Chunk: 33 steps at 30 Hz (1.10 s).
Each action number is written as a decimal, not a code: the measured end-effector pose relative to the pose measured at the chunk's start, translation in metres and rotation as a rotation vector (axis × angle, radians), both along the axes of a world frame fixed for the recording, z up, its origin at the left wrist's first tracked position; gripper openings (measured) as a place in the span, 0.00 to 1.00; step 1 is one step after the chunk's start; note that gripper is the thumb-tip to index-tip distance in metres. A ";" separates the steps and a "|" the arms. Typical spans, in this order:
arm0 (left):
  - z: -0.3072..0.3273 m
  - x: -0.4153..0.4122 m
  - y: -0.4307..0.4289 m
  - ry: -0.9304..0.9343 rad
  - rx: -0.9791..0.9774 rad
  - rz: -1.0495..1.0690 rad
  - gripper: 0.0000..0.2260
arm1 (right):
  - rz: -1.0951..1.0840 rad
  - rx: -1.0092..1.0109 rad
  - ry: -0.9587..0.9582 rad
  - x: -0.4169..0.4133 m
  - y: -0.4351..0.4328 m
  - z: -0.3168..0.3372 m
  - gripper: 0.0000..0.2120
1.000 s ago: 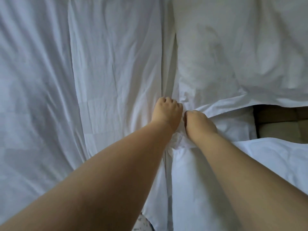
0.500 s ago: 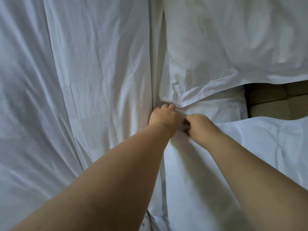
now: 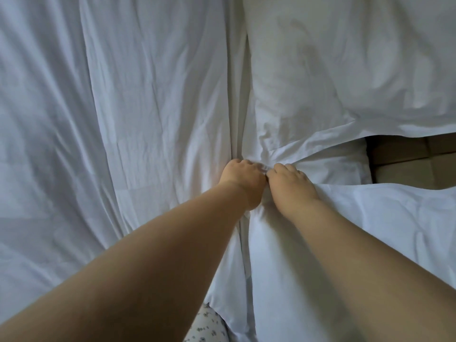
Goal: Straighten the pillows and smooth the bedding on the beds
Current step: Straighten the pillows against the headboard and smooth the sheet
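Two white pillows lie on the right: the far pillow (image 3: 345, 70) at the upper right and the near pillow (image 3: 357, 230) under my right forearm. A wrinkled white sheet (image 3: 135, 119) covers the bed on the left. My left hand (image 3: 243, 180) and my right hand (image 3: 288, 183) sit side by side at the centre, both fists closed on a bunched corner of the near pillow's white cover where it meets the far pillow's edge. My fingertips are hidden in the cloth.
A brown padded headboard (image 3: 414, 161) shows in the gap between the two pillows at the right edge. A fold runs down the sheet next to the pillows. Patterned fabric (image 3: 209, 327) shows at the bottom.
Both hands have pushed the bunched pillow corner forward, up against the far pillow's edge. The view has shifted with them and the near pillow lies flatter.
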<state>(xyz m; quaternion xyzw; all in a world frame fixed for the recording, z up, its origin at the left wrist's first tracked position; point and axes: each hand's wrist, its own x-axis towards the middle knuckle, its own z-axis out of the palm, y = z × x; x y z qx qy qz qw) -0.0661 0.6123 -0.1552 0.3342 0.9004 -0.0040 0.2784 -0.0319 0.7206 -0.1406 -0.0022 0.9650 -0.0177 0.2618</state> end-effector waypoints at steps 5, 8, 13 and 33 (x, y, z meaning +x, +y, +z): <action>0.006 0.000 0.013 -0.020 -0.135 0.043 0.16 | -0.048 -0.061 -0.037 0.006 0.011 0.004 0.10; 0.009 -0.003 0.025 0.000 -0.133 0.042 0.14 | -0.079 -0.086 -0.029 0.010 0.036 0.012 0.08; 0.018 0.003 0.050 0.004 0.042 0.034 0.11 | -0.220 -0.050 0.032 0.035 0.067 0.025 0.09; 0.226 0.093 0.140 0.068 0.239 -0.229 0.11 | -0.372 0.077 0.392 0.164 0.105 0.234 0.13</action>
